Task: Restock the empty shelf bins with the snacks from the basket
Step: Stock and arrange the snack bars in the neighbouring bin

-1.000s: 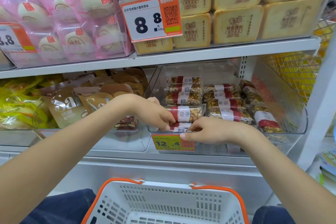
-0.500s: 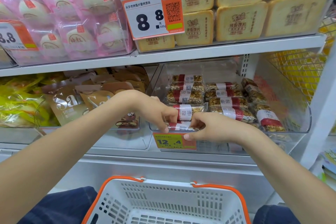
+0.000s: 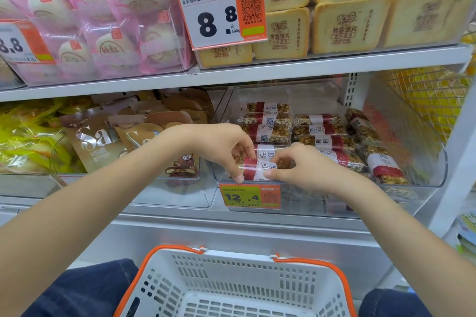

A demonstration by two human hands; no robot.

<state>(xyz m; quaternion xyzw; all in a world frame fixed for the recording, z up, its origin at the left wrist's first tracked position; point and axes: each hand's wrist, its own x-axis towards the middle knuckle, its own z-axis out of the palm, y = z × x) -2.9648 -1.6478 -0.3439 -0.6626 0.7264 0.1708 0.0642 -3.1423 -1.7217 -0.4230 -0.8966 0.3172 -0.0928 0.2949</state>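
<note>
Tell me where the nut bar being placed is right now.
The nut bar sits right of centre in the head view, at the clear bin's front left corner above the 12.4 price tag, pinched by both hands.

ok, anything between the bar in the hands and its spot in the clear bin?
Nothing visible. Left hand and right hand hold the nut bar just over the clear bin front edge; the front-left spot under it looks free, other bars lie behind.
</note>
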